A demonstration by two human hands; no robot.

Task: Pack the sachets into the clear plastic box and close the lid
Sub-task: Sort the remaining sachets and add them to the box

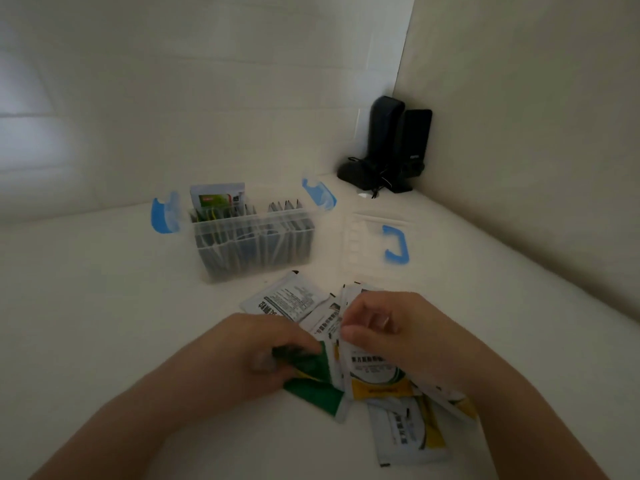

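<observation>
A clear plastic box (254, 249) with blue side latches stands open at the centre, holding several upright sachets. One green-labelled sachet (217, 195) sticks up at its left end. Its clear lid (372, 244), with a blue handle (396, 244), lies flat to the box's right. A loose heap of sachets (377, 379) lies in front of me. My left hand (266, 348) grips a green sachet (313, 384) at the heap's left edge. My right hand (384, 327) pinches white sachets at the top of the heap.
Two black speakers (398, 143) with a cable stand in the far right corner against the wall. The white tabletop (104, 306) stretches out to the left of the box and heap.
</observation>
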